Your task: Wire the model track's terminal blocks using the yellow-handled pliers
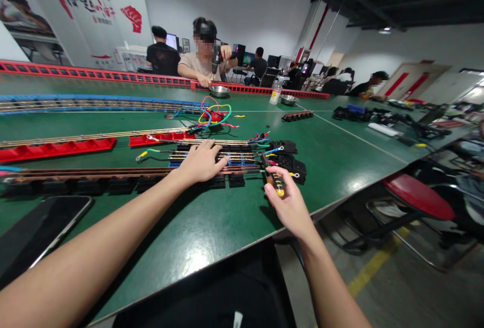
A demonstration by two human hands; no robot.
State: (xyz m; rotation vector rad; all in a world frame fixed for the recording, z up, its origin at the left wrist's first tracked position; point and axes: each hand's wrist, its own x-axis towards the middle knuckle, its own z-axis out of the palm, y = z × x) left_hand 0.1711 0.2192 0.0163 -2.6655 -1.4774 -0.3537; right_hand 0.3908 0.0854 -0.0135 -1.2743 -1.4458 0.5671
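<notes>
My left hand (202, 161) lies palm down with its fingers spread over the thin metal bars (240, 156) of a track-like assembly on black and blue supports. Just to its right, my right hand (289, 194) is closed around the handle of a small tool with a black-and-yellow grip (278, 184). The tool's dark far end meets the right end of the bars; its exact kind is unclear. Around that end lie short coloured wires with ring terminals (280, 149) and black plastic blocks (293, 165). Another ring-ended green-and-yellow wire (145, 153) sticks out left of my left hand.
Red supports (56, 149) and a blue track (94, 103) stretch across the green table (212, 237). A black phone-like slab (45, 227) lies near my left forearm. Opposite, a person (206, 58) holds a power drill near a metal bowl (219, 91). A red stool (418, 197) stands right.
</notes>
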